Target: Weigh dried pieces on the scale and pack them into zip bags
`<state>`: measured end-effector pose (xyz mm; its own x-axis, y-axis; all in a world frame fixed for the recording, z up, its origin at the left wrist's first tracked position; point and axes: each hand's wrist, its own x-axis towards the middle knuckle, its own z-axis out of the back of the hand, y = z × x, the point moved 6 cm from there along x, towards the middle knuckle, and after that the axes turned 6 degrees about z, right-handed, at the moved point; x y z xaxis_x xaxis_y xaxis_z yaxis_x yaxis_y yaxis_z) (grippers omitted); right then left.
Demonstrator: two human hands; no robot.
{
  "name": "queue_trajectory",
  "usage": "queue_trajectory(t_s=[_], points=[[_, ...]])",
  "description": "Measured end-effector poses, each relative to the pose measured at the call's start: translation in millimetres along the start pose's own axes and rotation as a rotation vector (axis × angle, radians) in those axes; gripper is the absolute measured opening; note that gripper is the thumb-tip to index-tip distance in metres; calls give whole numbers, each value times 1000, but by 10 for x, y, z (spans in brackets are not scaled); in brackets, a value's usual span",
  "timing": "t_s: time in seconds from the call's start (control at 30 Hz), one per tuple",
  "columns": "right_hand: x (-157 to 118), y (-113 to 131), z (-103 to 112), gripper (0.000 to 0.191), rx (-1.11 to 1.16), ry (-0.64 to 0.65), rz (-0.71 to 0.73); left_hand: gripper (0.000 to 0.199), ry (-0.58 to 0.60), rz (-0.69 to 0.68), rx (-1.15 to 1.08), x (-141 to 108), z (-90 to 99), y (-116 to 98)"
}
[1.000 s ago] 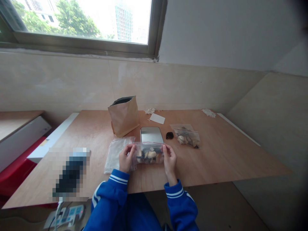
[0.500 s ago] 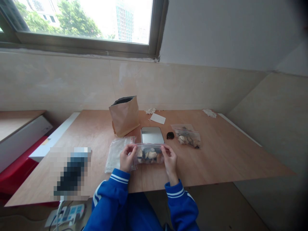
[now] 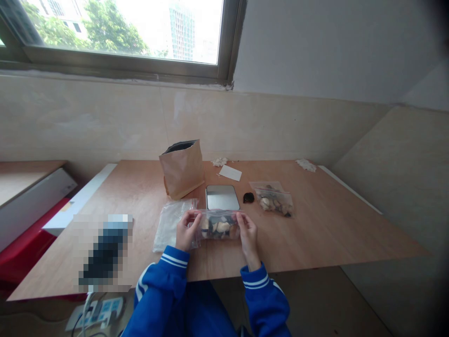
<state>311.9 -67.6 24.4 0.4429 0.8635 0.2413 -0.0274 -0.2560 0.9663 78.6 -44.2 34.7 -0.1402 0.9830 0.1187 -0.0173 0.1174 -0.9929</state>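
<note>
Between my hands is a clear zip bag (image 3: 220, 228) holding pale and dark dried pieces. My left hand (image 3: 187, 230) pinches its top left corner, and the fingers of my right hand (image 3: 247, 234) close on the top right corner. Just beyond it lies a flat scale (image 3: 222, 197) with a silver plate, its near edge partly covered by the bag. Flat clear plastic bags (image 3: 168, 227) lie under and beside my left hand. Right of the scale are a small dark round object (image 3: 249, 198) and another filled zip bag (image 3: 275, 202).
A brown paper bag (image 3: 182, 169) stands with its mouth open behind the flat bags. A white card (image 3: 230, 173) and crumpled white scraps (image 3: 219, 162) lie near the wall. At left is a pixelated dark object (image 3: 107, 250); a power strip (image 3: 100, 312) sits below the table edge.
Both hands stay at the bag's top corners, with only a very slight shift of the fingers. Everything else on the table keeps its place.
</note>
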Motion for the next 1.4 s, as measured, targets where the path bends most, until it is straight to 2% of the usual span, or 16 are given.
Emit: queue_trajectory(t_s=[0.1,0.27,0.53,0.77,1.0,1.4], points=[[-8,-9,-12,39,-5,18,-4,31,45,30,-20,5,-30,43],[-13,-17,-9,37,28,23,2,31,30,37,-17,4,-11,83],[-4,60,-8,32,17,62,81,28,0,-10,58,-6,3,18],[-27,79,-26,40,-47,59,39,31,7,31,-6,-4,7,39],[-44,102,-45,40,-8,64,52,32,109,64,-56,8,-65,90],[-31,69,-3,33,-85,29,113,31,48,40,-8,-4,-22,44]])
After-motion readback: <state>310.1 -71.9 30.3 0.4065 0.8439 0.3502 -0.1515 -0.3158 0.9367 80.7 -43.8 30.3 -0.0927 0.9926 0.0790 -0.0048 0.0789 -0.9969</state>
